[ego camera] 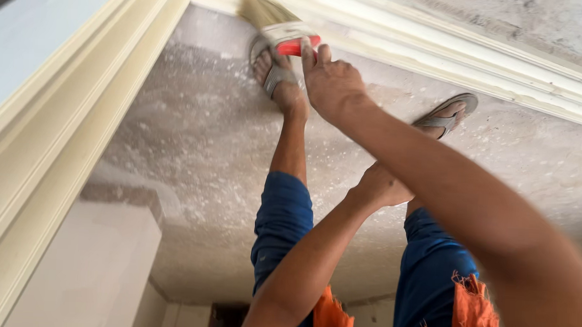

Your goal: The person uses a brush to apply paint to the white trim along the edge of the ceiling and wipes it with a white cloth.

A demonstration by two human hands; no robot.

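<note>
Up at twelve o'clock, the right hand (330,80) has its grip clamped on the red handle of a paintbrush (277,27), and the bristles touch the cream moulding (439,55). The left hand (378,185) sits lower, near the middle, by the knee; its grip looks curled shut, but I cannot tell if it holds anything. The moulding along the top and down the nine o'clock side (63,127) already looks cream all over. I think most of the painting there is done, with this corner being worked now. Past the hands, two feet in sandals (447,115) stand on a dusty, speckled floor (200,146).
</note>
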